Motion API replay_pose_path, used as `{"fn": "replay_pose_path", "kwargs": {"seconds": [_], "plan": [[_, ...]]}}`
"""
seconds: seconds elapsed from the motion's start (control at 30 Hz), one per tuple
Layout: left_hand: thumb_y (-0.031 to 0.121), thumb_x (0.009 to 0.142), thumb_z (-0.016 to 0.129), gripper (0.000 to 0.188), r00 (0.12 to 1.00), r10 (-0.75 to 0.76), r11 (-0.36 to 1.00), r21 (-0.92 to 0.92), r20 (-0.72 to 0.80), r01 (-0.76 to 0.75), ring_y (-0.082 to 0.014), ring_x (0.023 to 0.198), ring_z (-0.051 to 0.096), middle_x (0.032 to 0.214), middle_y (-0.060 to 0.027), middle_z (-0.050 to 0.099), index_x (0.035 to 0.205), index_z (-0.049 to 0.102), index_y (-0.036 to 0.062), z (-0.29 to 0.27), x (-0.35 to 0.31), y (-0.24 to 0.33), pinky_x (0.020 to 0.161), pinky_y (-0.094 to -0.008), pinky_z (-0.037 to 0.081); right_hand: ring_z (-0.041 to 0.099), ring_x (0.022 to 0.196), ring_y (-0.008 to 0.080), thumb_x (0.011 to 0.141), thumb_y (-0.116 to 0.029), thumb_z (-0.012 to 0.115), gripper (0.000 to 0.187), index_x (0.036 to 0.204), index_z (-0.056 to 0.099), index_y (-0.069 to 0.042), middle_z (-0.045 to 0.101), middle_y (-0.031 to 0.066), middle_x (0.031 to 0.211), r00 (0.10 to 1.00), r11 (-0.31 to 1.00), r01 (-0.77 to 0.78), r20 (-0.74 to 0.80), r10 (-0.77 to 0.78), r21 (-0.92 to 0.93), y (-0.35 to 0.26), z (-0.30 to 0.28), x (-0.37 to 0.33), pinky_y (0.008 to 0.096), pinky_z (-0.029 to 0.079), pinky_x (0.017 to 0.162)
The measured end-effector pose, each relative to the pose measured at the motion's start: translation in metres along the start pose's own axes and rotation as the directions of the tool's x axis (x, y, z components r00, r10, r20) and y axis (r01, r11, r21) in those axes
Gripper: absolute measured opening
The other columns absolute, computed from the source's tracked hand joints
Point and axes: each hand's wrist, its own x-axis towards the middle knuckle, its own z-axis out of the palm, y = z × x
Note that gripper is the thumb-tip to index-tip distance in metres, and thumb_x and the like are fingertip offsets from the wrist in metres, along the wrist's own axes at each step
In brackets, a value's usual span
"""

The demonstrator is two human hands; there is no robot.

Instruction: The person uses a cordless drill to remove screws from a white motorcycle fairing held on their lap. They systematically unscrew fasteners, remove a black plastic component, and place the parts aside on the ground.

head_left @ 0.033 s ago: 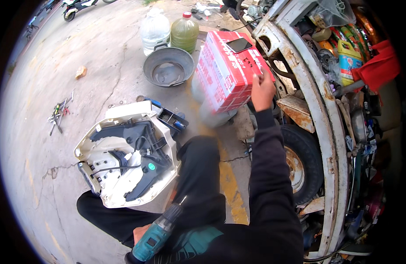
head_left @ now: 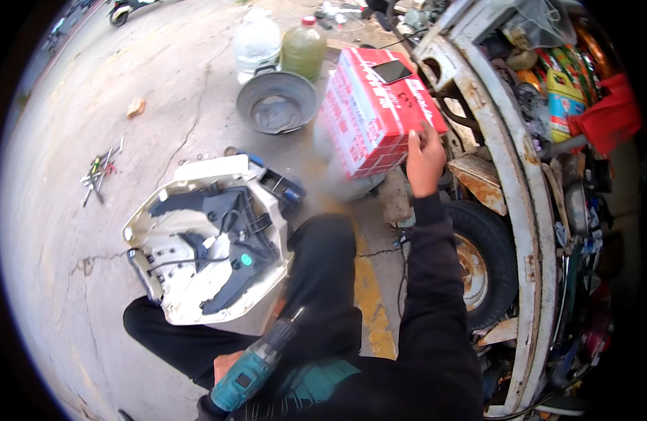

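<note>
My left hand (head_left: 226, 366), low in the picture, is closed around the grip of a teal and black cordless drill (head_left: 240, 383); its bit points up and to the right. My right hand (head_left: 426, 167) reaches to the near right corner of a red and white cardboard box (head_left: 371, 133). Its thumb and fingers are bent toward each other in a pinch, and whatever they hold is too small to make out. A few small dark pieces (head_left: 405, 99) and a smartphone (head_left: 392, 71) lie on the box. Left of my knee rests a white plastic vehicle cover (head_left: 197, 281) with black inner parts.
A grey metal basin (head_left: 277, 104) stands beside two large bottles of liquid (head_left: 304, 52). Several hand tools (head_left: 99, 172) and a stone (head_left: 136, 107) lie on the concrete to the left. Along the right runs a rusty vehicle frame (head_left: 513, 182) with a tyre (head_left: 481, 263) and heaped clutter.
The view has shifted slightly, so the scene sits a little farther right and the box slightly nearer the vehicle frame. My right hand stays at the box corner; the left keeps hold of the drill.
</note>
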Motion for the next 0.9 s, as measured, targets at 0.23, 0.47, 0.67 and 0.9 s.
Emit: {"fn": "replay_pose_path", "kwargs": {"seconds": [0.23, 0.47, 0.67, 0.9], "plan": [[0.015, 0.085, 0.089, 0.05, 0.743, 0.661, 0.748, 0.164, -0.103, -0.643, -0.0236, 0.106, 0.075, 0.116, -0.0138, 0.075, 0.127, 0.069, -0.0022, 0.04, 0.066, 0.07, 0.093, -0.0348, 0.059, 0.052, 0.141, 0.0268, 0.096, -0.05, 0.076, 0.099, 0.164, 0.028, 0.002, 0.05, 0.0173, 0.155, 0.456, 0.307, -0.829, 0.883, -0.117, 0.468, -0.101, -0.049, -0.283, 0.0416, 0.044, 0.115], [0.028, 0.088, 0.085, 0.08, 0.746, 0.622, 0.767, -0.007, -0.239, -0.642, -0.0359, 0.147, 0.045, 0.159, -0.0211, 0.046, 0.152, 0.047, -0.0008, 0.112, 0.101, 0.115, 0.121, -0.0463, 0.037, 0.044, 0.146, 0.0289, 0.081, -0.062, 0.084, 0.121, 0.164, 0.024, 0.002, 0.043, 0.0161, 0.157, 0.563, 0.518, -0.725, 0.824, 0.066, 0.454, -0.143, -0.1, -0.326, 0.0435, 0.034, 0.122], [0.023, 0.085, 0.078, 0.081, 0.681, 0.707, 0.694, 0.368, -0.188, -0.619, -0.0401, 0.134, 0.055, 0.145, -0.0223, 0.054, 0.155, 0.044, 0.0005, 0.104, 0.087, 0.113, 0.114, -0.0454, 0.045, 0.054, 0.137, 0.0276, 0.068, -0.029, 0.099, 0.11, 0.158, 0.04, -0.006, 0.055, 0.0116, 0.149, 0.376, 0.673, -0.658, 0.922, -0.096, 0.338, -0.126, -0.108, -0.319, 0.0444, 0.045, 0.115], [0.02, 0.08, 0.08, 0.095, 0.786, 0.615, 0.76, 0.309, -0.059, -0.572, -0.0535, 0.135, 0.049, 0.159, -0.0407, 0.033, 0.153, 0.032, -0.0189, 0.092, 0.073, 0.124, 0.116, -0.0539, 0.041, 0.047, 0.144, 0.0298, 0.074, -0.025, 0.09, 0.107, 0.161, 0.032, 0.0, 0.048, 0.0157, 0.155, 0.227, 0.71, -0.655, 0.964, -0.14, 0.258, -0.109, -0.108, -0.305, 0.0455, 0.037, 0.121]]}}
